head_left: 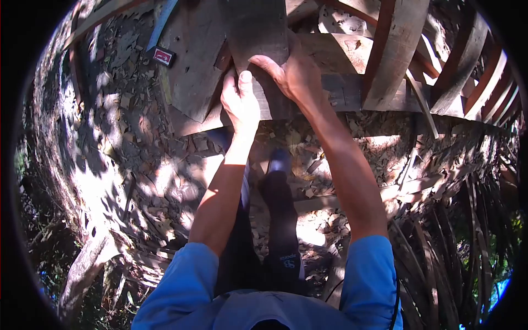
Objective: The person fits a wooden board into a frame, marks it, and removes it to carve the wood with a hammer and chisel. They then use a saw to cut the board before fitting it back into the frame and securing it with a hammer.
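I had both hands on the upright plank (pixel 258 33): my left hand (pixel 240 102) was wrapped shut around its lower edge, my right hand (pixel 294 74) clamped on its side just beside the left. I judged this the lifting-and-placing step. Next called for steady carrying, clear of the stacked boards (pixel 393 49) beyond my grip and the measuring tape (pixel 163 55) off left.

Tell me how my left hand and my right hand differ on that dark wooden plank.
The left hand grips the dark plank's lower left edge, thumb pointing up; the right hand sits higher, curled over its right side. The left hand is in bright sun, while the right hand is partly shaded. The left forearm rises nearly straight, whereas the right angles in from the side. Both are bare and closed on the same plank.
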A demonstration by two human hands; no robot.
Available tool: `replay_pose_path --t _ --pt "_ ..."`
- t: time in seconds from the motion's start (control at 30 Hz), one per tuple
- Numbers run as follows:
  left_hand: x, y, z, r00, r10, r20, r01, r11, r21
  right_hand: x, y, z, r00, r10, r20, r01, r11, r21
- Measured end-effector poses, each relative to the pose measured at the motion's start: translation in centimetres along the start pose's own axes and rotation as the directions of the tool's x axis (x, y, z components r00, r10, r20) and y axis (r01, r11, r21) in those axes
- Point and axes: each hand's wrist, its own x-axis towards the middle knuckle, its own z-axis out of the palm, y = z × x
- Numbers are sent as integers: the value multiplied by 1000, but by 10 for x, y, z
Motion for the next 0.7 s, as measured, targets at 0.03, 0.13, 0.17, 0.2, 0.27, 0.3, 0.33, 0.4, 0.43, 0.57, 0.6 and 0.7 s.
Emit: replay_pose_path --t 0.03,0.13,0.17,0.2,0.27,0.3,0.33,0.4,0.43,0.57,0.6,0.7 --pt "-3 5 7 992 112 -54 -111 994 23 -1 1 0 1000 -2 -2 2 1000 -1" --pt "-7 1 4 999 8 40 -13 991 134 4 13 11 986 -127 -105 123 991 -43" --pt "-10 1 11 999 50 -17 -49 998 47 4 18 16 977 -160 -138 153 986 -60" --pt "-9 0 12 1000 20 8 -21 999 44 3 19 16 967 -192 -168 180 980 -81" --pt "-4 -25 24 992 89 -87 -78 990 116 -1 7 6 997 -46 -54 43 998 -48" --pt "-4 -26 26 990 87 -109 -71 987 142 1 9 7 999 -27 -34 25 998 -54" --pt "-5 -27 28 987 89 -132 -66 984 166 3 11 8 1000 -9 -15 8 998 -60" --pt "-8 -30 32 972 87 -218 -28 966 258 1 16 12 995 -68 -73 66 998 -24" --pt "-6 -35 33 971 94 -220 -38 968 246 6 19 16 987 -107 -116 107 994 -4" --pt "-8 -18 36 968 36 -248 27 969 245 6 9 12 993 -14 -121 19 999 41" --pt "-6 -14 37 970 39 -240 21 970 243 5 0 7 992 86 -88 -75 990 120" --pt "-6 -8 36 980 6 -197 32 981 189 1 -17 8 939 345 -6 -322 882 345"
